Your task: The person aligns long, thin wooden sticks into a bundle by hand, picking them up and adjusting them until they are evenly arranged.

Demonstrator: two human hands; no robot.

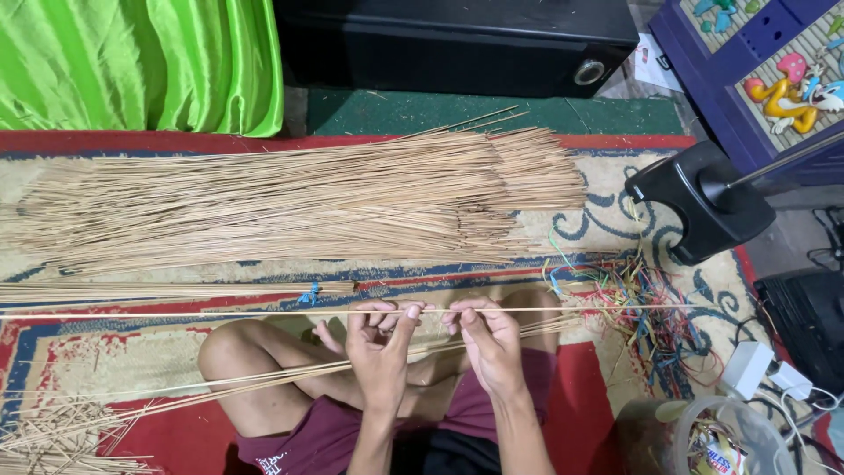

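I sit cross-legged on a patterned rug. My left hand (pixel 380 339) and my right hand (pixel 486 339) pinch one long thin pale stick (pixel 220 313) that runs level across the view, fingertips side by side near its middle. A few more thin sticks (pixel 264 378) lie slanted across my lap and knees. A large heap of the same sticks (pixel 290 198) lies on the rug beyond my hands. A smaller tied bundle (pixel 176 288) with a blue tie lies just past the held stick.
Coloured strings (pixel 646 308) are scattered on the rug at right, near a black stand base (pixel 699 202). A clear plastic jar (pixel 703 435) stands at bottom right. Short stick offcuts (pixel 61 435) pile at bottom left. Green cloth (pixel 141 62) and a black box (pixel 457 44) lie behind.
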